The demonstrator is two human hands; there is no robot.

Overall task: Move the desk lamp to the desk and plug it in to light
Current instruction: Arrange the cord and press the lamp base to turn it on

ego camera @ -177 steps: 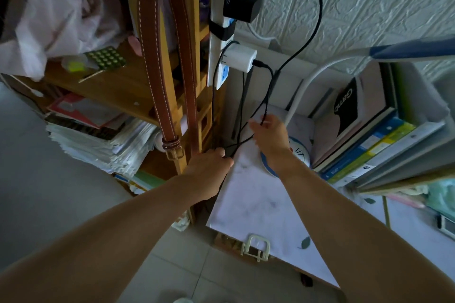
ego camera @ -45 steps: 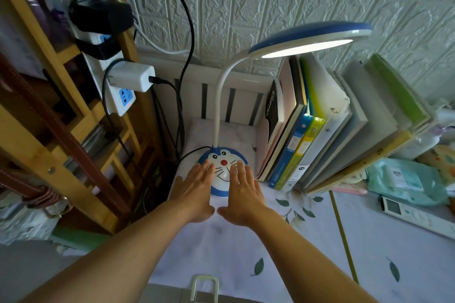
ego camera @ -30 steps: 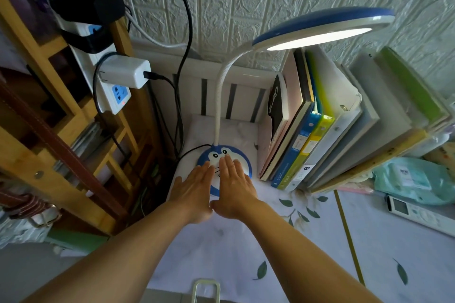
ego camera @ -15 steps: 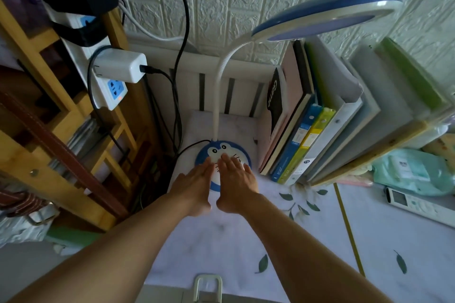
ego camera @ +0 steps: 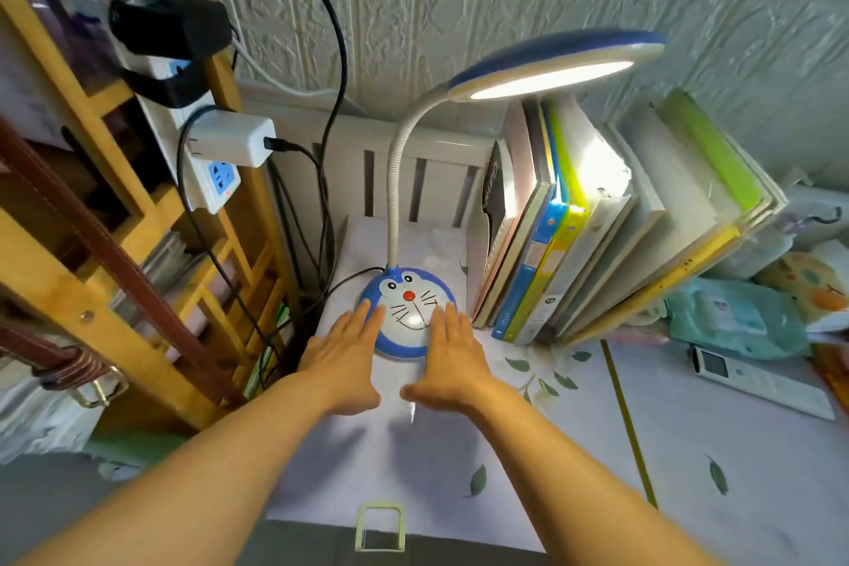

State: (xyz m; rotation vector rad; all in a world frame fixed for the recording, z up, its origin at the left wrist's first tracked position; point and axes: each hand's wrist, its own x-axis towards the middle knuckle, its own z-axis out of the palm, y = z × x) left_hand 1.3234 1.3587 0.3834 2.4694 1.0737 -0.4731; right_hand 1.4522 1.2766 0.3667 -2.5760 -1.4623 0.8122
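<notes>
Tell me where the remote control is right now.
In the head view, the remote control lies at the right of the desk, just in front of the teal wipes pack, right of the leaning books.

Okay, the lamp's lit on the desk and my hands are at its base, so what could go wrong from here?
1. The left hand and right hand flank the round blue cartoon-face lamp base; a nudge might switch the lit blue lamp head off.
2. The lamp's thin black cord drops off the desk's left edge among other cables and could snag.
3. The head hangs over the leaning row of books and folders, which could bump it.
</notes>
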